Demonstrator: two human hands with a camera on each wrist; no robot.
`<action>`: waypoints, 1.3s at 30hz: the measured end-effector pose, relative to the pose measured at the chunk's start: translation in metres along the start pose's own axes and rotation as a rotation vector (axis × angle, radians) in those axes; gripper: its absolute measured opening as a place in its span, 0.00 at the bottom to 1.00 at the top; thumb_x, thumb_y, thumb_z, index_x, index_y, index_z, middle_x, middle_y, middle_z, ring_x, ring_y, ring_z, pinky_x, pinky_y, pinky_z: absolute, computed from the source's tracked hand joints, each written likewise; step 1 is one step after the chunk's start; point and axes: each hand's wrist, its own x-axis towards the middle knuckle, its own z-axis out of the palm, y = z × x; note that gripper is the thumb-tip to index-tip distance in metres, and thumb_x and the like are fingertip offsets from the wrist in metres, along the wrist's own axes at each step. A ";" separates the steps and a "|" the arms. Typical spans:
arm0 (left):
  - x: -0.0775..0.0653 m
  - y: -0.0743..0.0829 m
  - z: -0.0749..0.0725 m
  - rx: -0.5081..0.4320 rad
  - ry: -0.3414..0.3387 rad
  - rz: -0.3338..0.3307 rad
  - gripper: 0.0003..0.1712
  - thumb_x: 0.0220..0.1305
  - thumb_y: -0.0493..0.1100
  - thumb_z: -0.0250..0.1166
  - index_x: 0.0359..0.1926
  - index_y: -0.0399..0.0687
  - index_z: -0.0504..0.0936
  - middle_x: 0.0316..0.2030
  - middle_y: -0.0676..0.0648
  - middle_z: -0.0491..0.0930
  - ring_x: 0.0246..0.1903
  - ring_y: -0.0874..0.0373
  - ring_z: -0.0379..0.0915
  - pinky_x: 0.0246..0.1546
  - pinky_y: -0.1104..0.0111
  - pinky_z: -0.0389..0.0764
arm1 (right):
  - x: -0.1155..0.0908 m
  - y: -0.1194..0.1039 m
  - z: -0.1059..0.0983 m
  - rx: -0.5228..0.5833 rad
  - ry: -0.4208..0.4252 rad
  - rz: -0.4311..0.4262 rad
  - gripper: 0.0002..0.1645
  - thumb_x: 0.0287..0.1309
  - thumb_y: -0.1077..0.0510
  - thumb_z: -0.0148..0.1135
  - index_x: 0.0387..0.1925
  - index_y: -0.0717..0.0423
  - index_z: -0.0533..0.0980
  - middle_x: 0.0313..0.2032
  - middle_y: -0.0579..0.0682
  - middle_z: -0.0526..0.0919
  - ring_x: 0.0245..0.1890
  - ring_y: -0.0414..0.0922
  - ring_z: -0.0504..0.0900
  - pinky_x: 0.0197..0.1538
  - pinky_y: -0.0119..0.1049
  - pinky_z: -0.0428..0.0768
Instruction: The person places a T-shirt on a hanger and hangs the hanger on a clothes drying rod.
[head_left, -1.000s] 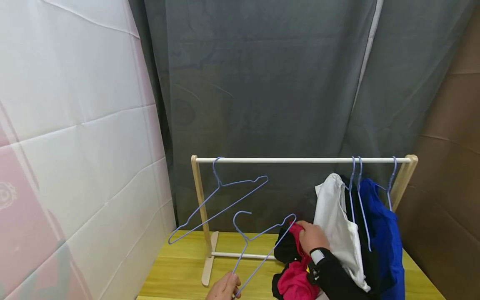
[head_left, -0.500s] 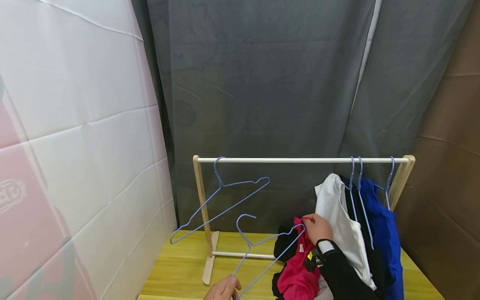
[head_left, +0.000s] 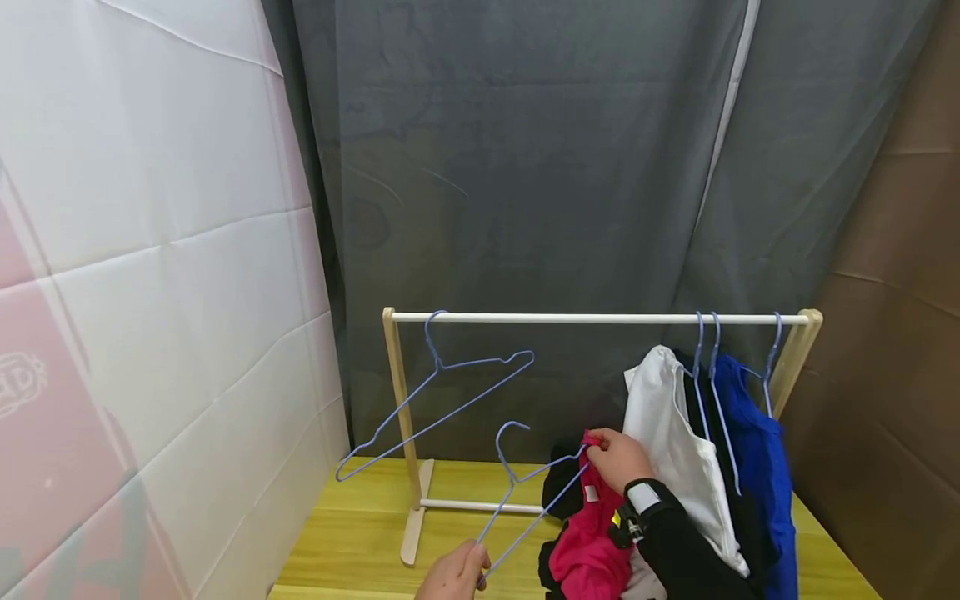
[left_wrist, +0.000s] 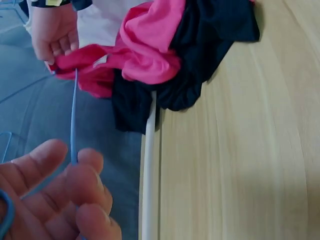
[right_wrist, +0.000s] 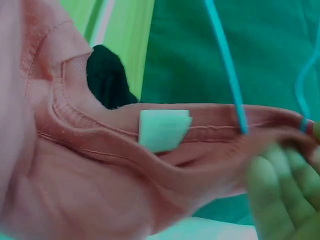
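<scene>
In the head view my left hand point(head_left: 453, 573) grips the lower part of a blue wire hanger point(head_left: 513, 478), whose hook points up. My right hand point(head_left: 621, 460) pinches the edge of a pink garment point(head_left: 592, 554) at the hanger's far end. That end of the hanger has entered the garment's opening, as the right wrist view shows with the wire point(right_wrist: 229, 65) passing behind the near pink edge. A pale label point(right_wrist: 164, 129) sits inside the neckline. The rest of the pink garment lies bunched with black cloth point(left_wrist: 215, 40), seen in the left wrist view.
A rack with a white rail point(head_left: 555, 318) stands behind on the wooden table point(head_left: 352, 542). A bare blue hanger point(head_left: 480, 362) hangs at its left. White point(head_left: 667, 433), black and blue point(head_left: 757, 467) garments hang at its right, close to my right arm. Grey cloth point(head_left: 643, 579) lies beneath.
The held hanger has shifted right, and its far end now sits inside the pink garment. My right hand has lifted the pink edge up and spread it against the hanger's end.
</scene>
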 end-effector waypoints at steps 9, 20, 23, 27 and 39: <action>0.008 0.007 0.008 -0.047 -0.045 -0.072 0.23 0.81 0.57 0.44 0.36 0.49 0.76 0.26 0.51 0.77 0.24 0.58 0.68 0.27 0.63 0.69 | -0.002 0.007 -0.005 -0.251 0.102 -0.297 0.08 0.57 0.64 0.70 0.39 0.54 0.88 0.36 0.52 0.85 0.36 0.53 0.84 0.42 0.50 0.82; 0.003 0.007 0.001 -0.026 0.034 -0.007 0.23 0.82 0.56 0.43 0.35 0.52 0.78 0.25 0.56 0.77 0.23 0.64 0.67 0.27 0.67 0.68 | -0.015 -0.007 -0.009 -0.324 0.133 -0.572 0.09 0.51 0.60 0.77 0.36 0.48 0.86 0.38 0.45 0.87 0.44 0.47 0.85 0.51 0.46 0.82; 0.002 0.009 -0.002 -0.030 0.027 -0.016 0.24 0.82 0.57 0.42 0.36 0.51 0.78 0.26 0.54 0.77 0.23 0.63 0.67 0.27 0.67 0.68 | -0.018 -0.016 -0.012 -0.318 0.144 -0.583 0.09 0.51 0.59 0.78 0.36 0.48 0.86 0.37 0.44 0.87 0.43 0.46 0.85 0.52 0.46 0.81; 0.003 0.016 -0.004 -0.023 0.015 -0.040 0.25 0.82 0.59 0.41 0.37 0.52 0.79 0.28 0.53 0.77 0.25 0.60 0.68 0.28 0.64 0.69 | -0.023 -0.033 -0.015 -0.282 0.156 -0.628 0.10 0.51 0.58 0.78 0.37 0.46 0.86 0.38 0.43 0.87 0.43 0.45 0.84 0.52 0.45 0.81; 0.008 0.031 -0.001 0.019 0.031 -0.028 0.25 0.81 0.60 0.42 0.38 0.52 0.79 0.29 0.54 0.75 0.28 0.59 0.69 0.30 0.62 0.69 | -0.036 -0.075 -0.013 -0.092 0.197 -0.802 0.10 0.53 0.61 0.75 0.37 0.44 0.86 0.38 0.36 0.86 0.41 0.38 0.78 0.49 0.34 0.78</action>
